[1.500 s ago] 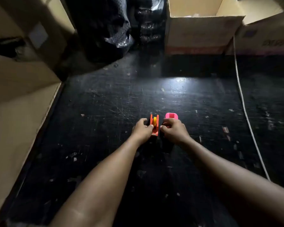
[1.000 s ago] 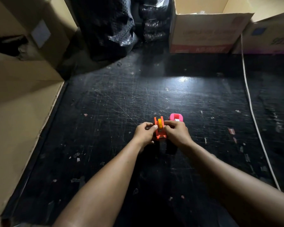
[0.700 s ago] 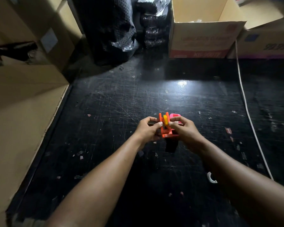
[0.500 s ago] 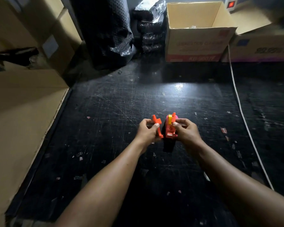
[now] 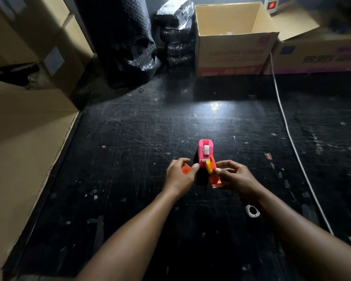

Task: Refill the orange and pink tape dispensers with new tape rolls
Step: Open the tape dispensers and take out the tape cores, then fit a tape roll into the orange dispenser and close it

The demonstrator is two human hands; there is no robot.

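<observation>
Orange dispenser is apart in two pieces, held above the middle of the black counter (image 5: 130,138). Risk first: the yellow spool (image 5: 208,166) looks loosely seated in the orange dispenser body (image 5: 214,175) and could drop out if that piece tilts. The detached orange side panel (image 5: 186,168) is only pinched at one edge, so it could slip. Both would be hard to spot on the dark, littered surface.

Left hand (image 5: 179,177): narrow fingertip grip on the side panel, thumb and index closed on it. Right hand (image 5: 234,177): pinch grip on the dispenser body, thumb near the spool.

Pink dispenser (image 5: 204,152) stands upright on the counter just beyond the hands, white core showing, untouched. White tape roll (image 5: 252,211) lies on the counter beside the right forearm, toward the near edge.
</observation>
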